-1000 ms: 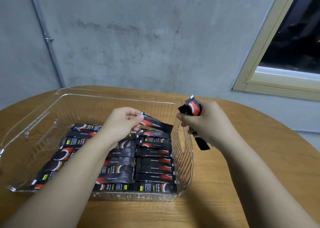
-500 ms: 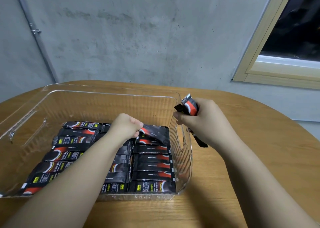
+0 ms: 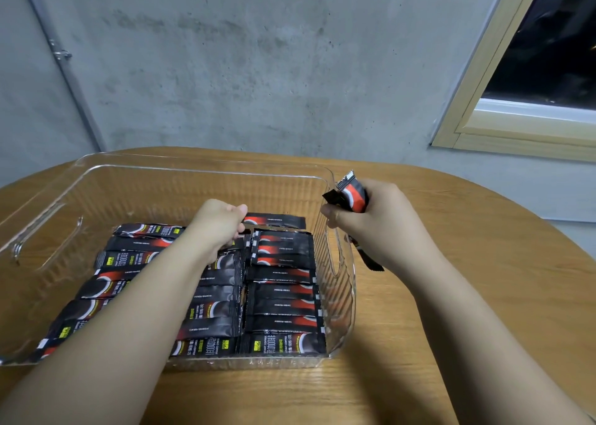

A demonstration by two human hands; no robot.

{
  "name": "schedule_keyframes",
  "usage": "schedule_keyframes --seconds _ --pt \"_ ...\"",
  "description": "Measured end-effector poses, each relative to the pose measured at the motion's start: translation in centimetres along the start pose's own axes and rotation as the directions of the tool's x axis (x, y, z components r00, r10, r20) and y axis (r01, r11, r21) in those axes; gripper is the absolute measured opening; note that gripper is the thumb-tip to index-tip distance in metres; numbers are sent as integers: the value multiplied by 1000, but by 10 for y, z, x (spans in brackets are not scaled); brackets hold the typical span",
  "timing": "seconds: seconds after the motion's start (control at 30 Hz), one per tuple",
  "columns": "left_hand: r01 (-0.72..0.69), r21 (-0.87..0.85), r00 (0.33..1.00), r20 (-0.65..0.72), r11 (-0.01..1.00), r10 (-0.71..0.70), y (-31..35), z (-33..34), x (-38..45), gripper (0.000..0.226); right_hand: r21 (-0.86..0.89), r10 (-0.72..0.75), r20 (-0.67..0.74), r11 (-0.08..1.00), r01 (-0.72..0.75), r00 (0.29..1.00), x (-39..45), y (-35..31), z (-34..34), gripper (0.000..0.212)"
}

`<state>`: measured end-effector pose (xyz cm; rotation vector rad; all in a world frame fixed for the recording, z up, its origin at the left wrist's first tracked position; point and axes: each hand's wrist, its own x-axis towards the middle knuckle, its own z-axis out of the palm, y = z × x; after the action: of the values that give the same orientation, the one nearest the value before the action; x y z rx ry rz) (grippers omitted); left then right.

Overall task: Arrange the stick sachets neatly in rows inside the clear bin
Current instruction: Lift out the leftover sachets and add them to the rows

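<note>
L hand (image 3: 222, 223) is pinching a coffee stick sachet (image 3: 277, 221) down at the far end of the right row inside the clear bin (image 3: 200, 170), R hand (image 3: 371, 228) is gripping spare sachets (image 3: 354, 195) just outside the bin's right wall; next prob. letting go & squaring it w/ its neighbours.

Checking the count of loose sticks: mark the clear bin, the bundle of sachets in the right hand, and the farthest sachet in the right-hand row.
clear bin (image 3: 200, 166), head view, far rim.
bundle of sachets (image 3: 354, 195), head view, red-and-black top end above the fist.
farthest sachet (image 3: 277, 221), head view, middle of its wrapper.
</note>
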<state>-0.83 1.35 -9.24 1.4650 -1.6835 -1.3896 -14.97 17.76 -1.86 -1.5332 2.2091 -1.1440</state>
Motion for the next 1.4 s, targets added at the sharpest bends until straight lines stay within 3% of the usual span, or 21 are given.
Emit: schedule_keyframes --seconds 0.1,0.2,0.33,0.4,0.6,0.7,0.73,0.8,0.87,0.93,1.03,1.13,1.27,1.4 --pt "-64 127 997 -42 990 69 -3 6 4 30 7 5 -8 1000 -5 1000 -1 0 0 16" --pt "-107 287 994 16 952 107 -2 14 4 27 13 13 -12 1000 -13 1000 -2 0 0 16" --pt "-166 527 984 34 833 175 0 19 6 42 13 1 -6 1000 -1 1000 -2 0 0 17" --pt "-201 627 974 46 753 222 -1 22 7 35 12 -12 -4 1000 12 1000 -2 0 -1 20" --pt "-307 782 932 131 543 338 1 21 2 33 -12 -40 -28 999 40 999 -3 1 0 33" --pt "-430 760 863 186 487 471 9 12 -4 20 0 -20 -39 1000 20 999 -5 1 -3 30" --pt "-504 686 829 212 525 518 14 10 -11 17 15 -13 -39 1000 14 999 -6 0 -4 30" --pt "-642 352 766 245 681 595 30 8 -35 6 43 -18 -23 999 19 1000 -8 -3 -7 30" --pt "-647 -42 717 308 762 626 46 5 -63 11 24 -41 7 999 41 999 -9 -7 -9 30" --pt "-608 -195 687 358 770 633 52 5 -79 14 10 -64 19 998 64 998 -10 -10 -10 30" --pt "-593 -218 699 339 775 630 54 7 -82 14 9 -99 35 995 98 995 -11 -14 -9 30" --pt "-579 -119 773 237 807 589 45 -1 -74 17 8 -105 -2 994 105 994 -12 -13 -7 37" --pt "-343 97 928 191 934 321 4 -18 -57 6 25 -117 -112 992 121 987 -18 -5 -13 47" --pt "-161 131 976 165 978 139 -29 -10 -60 4 34 -105 -129 993 110 986 -22 0 -9 48"
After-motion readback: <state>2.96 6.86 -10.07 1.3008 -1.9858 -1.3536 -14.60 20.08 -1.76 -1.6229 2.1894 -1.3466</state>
